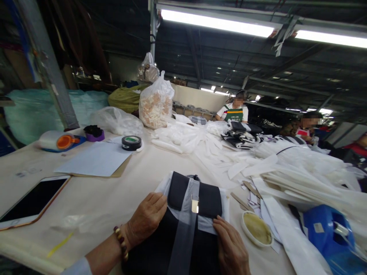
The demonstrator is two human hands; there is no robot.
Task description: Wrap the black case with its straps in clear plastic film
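Note:
A black fabric piece (206, 198) with a grey strap (186, 233) and a small metal clip (195, 204) lies on white paper at the near edge of the table. My left hand (147, 217), with a bead bracelet on the wrist, rests on the left edge of the black piece, fingers curled against it. My right hand (231, 248) lies on the right side, fingers flat and pressing the fabric and strap down.
A small dish of yellowish paste (256, 228) sits right of my hands, a blue tool (329, 231) beyond it. White strips (286, 168) pile up at right. A tablet (31, 202), clipboard with paper (96, 160), tape rolls (131, 142) and bags stand at left. Two people work at the far side.

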